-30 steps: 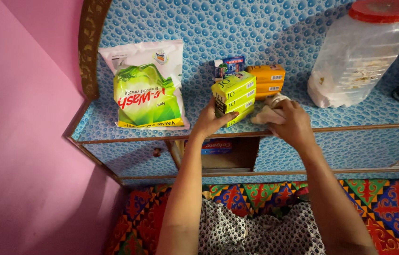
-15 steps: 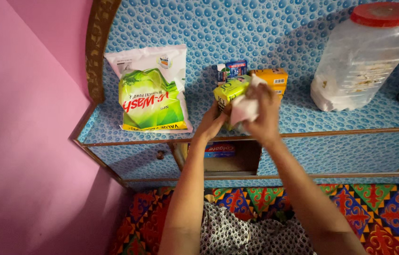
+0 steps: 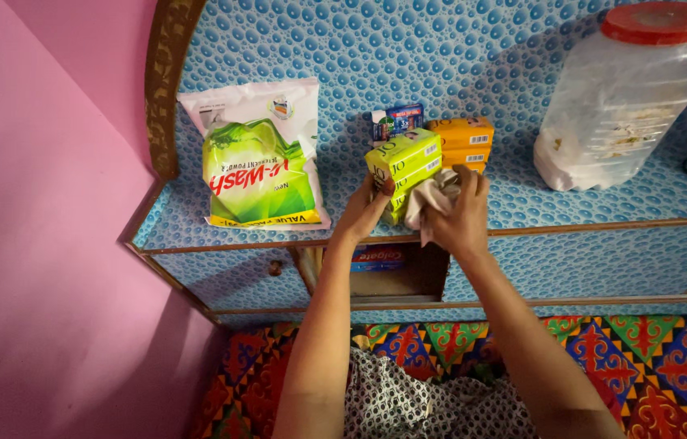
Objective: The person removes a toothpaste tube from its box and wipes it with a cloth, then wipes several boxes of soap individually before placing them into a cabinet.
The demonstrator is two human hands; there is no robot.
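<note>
Head view: left hand [image 3: 366, 210] fingers wrapped on the yellow-green soap box stack [image 3: 403, 167], which is tilted on the blue shelf [image 3: 604, 203]. Right hand [image 3: 459, 218] fingers bunched around a pale cloth [image 3: 431, 195] pressed against the stack's front; wiping looks mid-way, with the orange boxes [image 3: 464, 138] behind untouched.

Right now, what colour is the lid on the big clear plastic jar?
Red; the lid tops the clear plastic jar, seen best in the head view.
</note>
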